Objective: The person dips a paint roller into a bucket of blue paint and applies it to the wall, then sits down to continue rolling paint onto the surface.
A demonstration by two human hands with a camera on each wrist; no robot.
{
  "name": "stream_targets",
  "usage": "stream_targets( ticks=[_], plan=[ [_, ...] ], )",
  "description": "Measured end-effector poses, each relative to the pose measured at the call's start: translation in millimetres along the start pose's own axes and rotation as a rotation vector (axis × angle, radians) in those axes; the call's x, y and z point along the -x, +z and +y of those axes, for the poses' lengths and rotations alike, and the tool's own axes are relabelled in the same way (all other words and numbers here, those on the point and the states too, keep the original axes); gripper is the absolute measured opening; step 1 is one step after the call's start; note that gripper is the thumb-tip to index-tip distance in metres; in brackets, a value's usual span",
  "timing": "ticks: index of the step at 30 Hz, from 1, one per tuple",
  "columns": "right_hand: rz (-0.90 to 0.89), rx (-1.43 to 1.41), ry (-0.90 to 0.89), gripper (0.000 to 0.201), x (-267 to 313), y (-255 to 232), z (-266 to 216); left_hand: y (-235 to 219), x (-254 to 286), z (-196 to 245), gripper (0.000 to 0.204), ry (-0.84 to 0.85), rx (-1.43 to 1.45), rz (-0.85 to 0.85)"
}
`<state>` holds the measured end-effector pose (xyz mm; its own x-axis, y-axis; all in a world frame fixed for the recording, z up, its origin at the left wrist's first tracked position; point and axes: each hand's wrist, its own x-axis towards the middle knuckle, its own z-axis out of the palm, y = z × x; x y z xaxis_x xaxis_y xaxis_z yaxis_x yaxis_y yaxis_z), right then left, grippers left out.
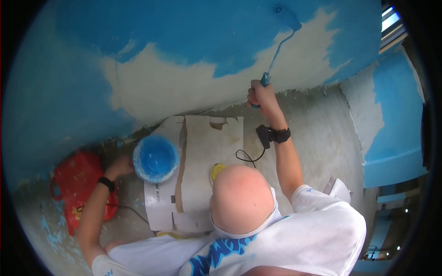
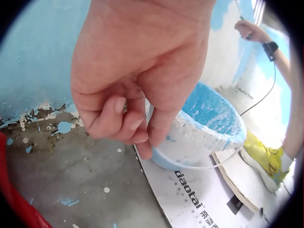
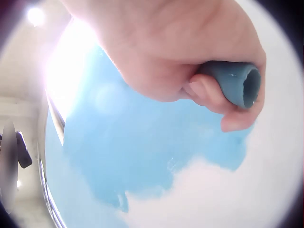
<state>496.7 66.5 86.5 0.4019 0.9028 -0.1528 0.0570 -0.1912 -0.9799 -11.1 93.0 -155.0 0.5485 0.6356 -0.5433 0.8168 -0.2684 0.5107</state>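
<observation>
A blue-handled paint roller meets the blue-painted wall at the top of the head view. My right hand grips its handle; in the right wrist view the right hand has its fingers wrapped round the hollow handle end. A bucket of blue paint stands on cardboard. Beside its left side is my left hand. In the left wrist view the left hand hangs with loosely curled fingers close to the bucket and its thin handle, nothing visible within them.
Bare pale patches remain between blue areas of the wall. A red bag lies left of the bucket. Cardboard covers part of the grey floor. A person's head and white shirt fill the lower middle, with a yellow shoe nearby.
</observation>
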Motion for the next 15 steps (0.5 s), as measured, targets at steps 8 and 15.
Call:
stream_targets(
  ticks=[8, 15],
  plan=[
    [0.04, 0.223, 0.163, 0.032, 23, 47, 140, 4, -3, -6, 0.03, -0.047, -0.008, 0.005],
    [0.005, 0.376, 0.323, 0.032, 51, 53, 188, 1, -3, -5, 0.031, -0.017, -0.081, 0.011]
  ],
)
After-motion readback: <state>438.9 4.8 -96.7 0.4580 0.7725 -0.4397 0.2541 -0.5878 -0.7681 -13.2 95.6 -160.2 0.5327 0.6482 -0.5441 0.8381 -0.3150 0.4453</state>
